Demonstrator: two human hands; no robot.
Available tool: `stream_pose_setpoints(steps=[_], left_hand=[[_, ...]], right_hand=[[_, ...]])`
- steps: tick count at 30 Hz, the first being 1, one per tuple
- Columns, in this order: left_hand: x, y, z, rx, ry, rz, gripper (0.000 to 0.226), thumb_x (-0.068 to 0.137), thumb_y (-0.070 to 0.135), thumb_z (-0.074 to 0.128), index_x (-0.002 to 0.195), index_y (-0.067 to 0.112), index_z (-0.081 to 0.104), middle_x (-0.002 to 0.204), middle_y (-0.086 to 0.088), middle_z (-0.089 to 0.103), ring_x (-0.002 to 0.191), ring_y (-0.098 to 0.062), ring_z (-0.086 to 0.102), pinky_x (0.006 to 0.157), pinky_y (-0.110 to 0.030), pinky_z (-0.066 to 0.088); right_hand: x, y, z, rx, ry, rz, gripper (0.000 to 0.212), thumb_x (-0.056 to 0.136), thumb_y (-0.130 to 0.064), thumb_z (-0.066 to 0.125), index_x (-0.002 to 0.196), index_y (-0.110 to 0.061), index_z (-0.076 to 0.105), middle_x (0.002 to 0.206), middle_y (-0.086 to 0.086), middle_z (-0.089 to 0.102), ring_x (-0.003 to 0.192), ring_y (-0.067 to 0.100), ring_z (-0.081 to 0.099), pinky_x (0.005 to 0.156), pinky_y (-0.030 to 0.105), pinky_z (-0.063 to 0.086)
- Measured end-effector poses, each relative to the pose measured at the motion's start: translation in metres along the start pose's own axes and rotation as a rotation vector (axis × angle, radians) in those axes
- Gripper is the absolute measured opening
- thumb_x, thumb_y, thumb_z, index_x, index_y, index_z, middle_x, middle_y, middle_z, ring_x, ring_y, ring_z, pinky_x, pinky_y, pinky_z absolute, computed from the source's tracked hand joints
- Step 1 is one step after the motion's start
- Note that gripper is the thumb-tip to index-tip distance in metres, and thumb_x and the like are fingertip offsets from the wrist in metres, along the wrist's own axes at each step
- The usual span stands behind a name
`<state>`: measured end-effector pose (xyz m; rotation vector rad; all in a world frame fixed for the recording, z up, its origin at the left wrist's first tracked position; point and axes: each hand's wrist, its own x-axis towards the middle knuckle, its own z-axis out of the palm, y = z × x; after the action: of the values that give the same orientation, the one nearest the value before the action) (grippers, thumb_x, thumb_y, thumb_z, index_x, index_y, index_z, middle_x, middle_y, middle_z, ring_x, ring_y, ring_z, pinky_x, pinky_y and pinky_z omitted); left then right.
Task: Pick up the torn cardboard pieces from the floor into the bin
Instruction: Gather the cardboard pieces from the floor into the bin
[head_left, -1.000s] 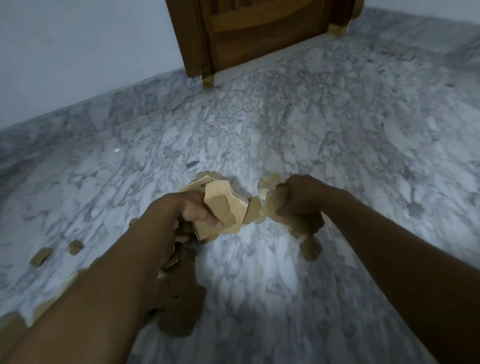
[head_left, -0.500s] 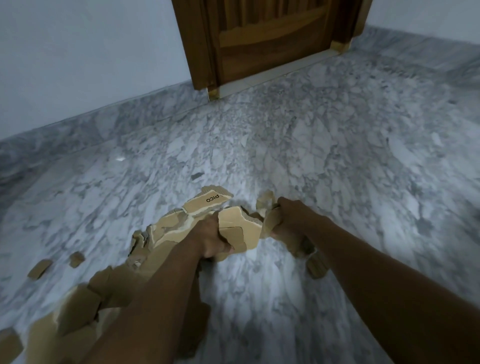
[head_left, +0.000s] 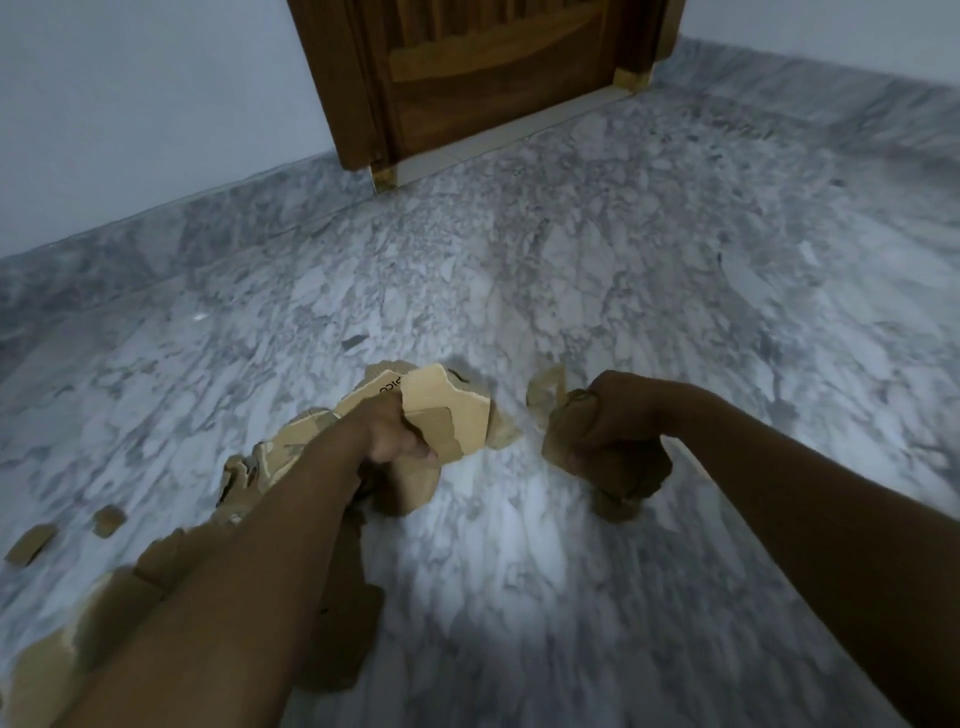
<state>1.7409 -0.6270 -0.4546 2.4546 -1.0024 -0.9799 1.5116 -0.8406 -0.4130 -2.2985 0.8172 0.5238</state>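
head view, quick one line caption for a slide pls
Left hand and right hand each grip torn cardboard over a marble floor; two small scraps lie at the left.

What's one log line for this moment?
left hand: grips cardboard pieces | right hand: grips cardboard scraps | bin: not visible

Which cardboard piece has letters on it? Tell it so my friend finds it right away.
From the wooden door, come down the marble floor to the left hand, which grips a bunch of torn cardboard. The lettered piece pokes out at the top of that bunch, on the door side. It alone shows dark printed letters; the pieces beside it are plain brown.
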Motion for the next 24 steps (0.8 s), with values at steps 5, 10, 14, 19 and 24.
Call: stream_pose_setpoints(steps=[5, 10, 14, 19, 24], left_hand=[[-0.002, 0.037, -0.026, 0.207, -0.253, -0.027, 0.086, 0.053, 0.048, 0.084, 0.132, 0.026, 0.056, 0.126, 0.006, 0.06, 0.117, -0.022, 0.055, 0.107, -0.043, 0.044], [0.017, 0.062, 0.016, 0.201, -0.161, -0.026, 0.059, 0.062, 0.04, 0.085, 0.117, 0.024, 0.068, 0.113, 0.002, 0.068, 0.101, -0.02, 0.063, 0.094, -0.035, 0.052], [0.028, 0.066, 0.044, 0.157, -0.006, -0.043, 0.068, 0.057, 0.036, 0.088, 0.12, 0.024, 0.066, 0.115, 0.001, 0.067, 0.105, -0.021, 0.063, 0.093, -0.033, 0.053], [0.035, 0.068, 0.051, 0.124, 0.047, -0.027, 0.099, 0.049, 0.049, 0.077, 0.138, 0.031, 0.037, 0.121, 0.003, 0.063, 0.116, -0.027, 0.058, 0.1, -0.05, 0.045], [0.031, 0.076, 0.056, 0.047, 0.11, 0.05, 0.073, 0.061, 0.035, 0.081, 0.127, 0.023, 0.052, 0.111, 0.0, 0.068, 0.103, -0.023, 0.063, 0.087, -0.036, 0.053]], right_hand=[[-0.015, 0.01, 0.046, -0.139, -0.049, 0.034, 0.036, 0.066, -0.039, 0.078, 0.095, -0.02, 0.068, 0.104, 0.002, 0.065, 0.101, 0.023, 0.065, 0.089, 0.038, 0.055], [-0.019, 0.018, 0.066, -0.078, 0.036, 0.054, 0.035, 0.08, -0.035, 0.068, 0.113, -0.024, 0.063, 0.127, 0.005, 0.059, 0.104, 0.022, 0.059, 0.088, 0.031, 0.047], [-0.028, 0.02, 0.066, -0.054, 0.036, 0.022, 0.061, 0.077, -0.048, 0.073, 0.129, -0.023, 0.056, 0.124, -0.002, 0.063, 0.108, 0.017, 0.062, 0.091, 0.028, 0.051], [-0.032, 0.025, 0.066, -0.126, 0.057, -0.039, 0.077, 0.078, -0.046, 0.077, 0.143, -0.024, 0.044, 0.133, 0.003, 0.058, 0.117, 0.023, 0.058, 0.093, 0.029, 0.048], [-0.022, 0.034, 0.068, -0.088, 0.02, -0.053, 0.068, 0.065, -0.046, 0.083, 0.126, -0.031, 0.057, 0.116, -0.008, 0.066, 0.098, 0.014, 0.065, 0.087, 0.032, 0.056]])
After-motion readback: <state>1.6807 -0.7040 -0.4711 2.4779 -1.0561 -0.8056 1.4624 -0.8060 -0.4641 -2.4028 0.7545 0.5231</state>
